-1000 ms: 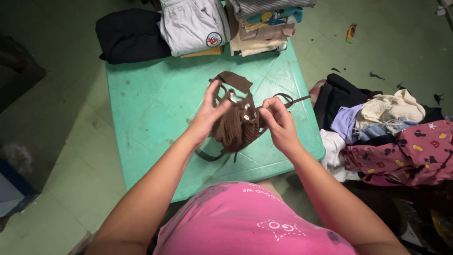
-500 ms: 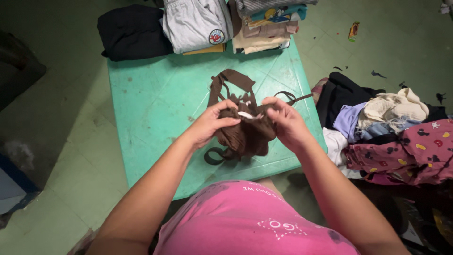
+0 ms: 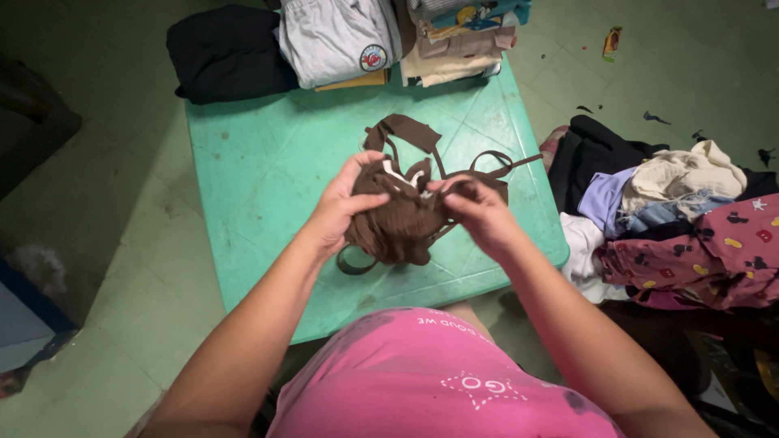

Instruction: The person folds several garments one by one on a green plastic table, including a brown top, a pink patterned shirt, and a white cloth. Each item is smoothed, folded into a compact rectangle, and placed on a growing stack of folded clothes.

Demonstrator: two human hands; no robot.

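A brown ribbed garment with long straps (image 3: pixel 402 219) is bunched above the green plastic table (image 3: pixel 260 178). My left hand (image 3: pixel 341 203) grips its left side, fingers curled over the top edge. My right hand (image 3: pixel 475 207) pinches the cloth at its right side, near a small white label. Brown straps (image 3: pixel 406 130) trail away from the bundle over the tabletop, one reaching toward the table's right edge.
Folded clothes are stacked along the table's far edge: a black pile (image 3: pixel 227 53), a grey piece with a round badge (image 3: pixel 337 36), and beige and teal pieces (image 3: pixel 454 49). A heap of loose clothes (image 3: pixel 673 219) lies on the floor at the right.
My hands have gathered the brown garment tighter. My left hand went from open fingers beside it to a full grip on its left side, and the bundle shifted slightly left.
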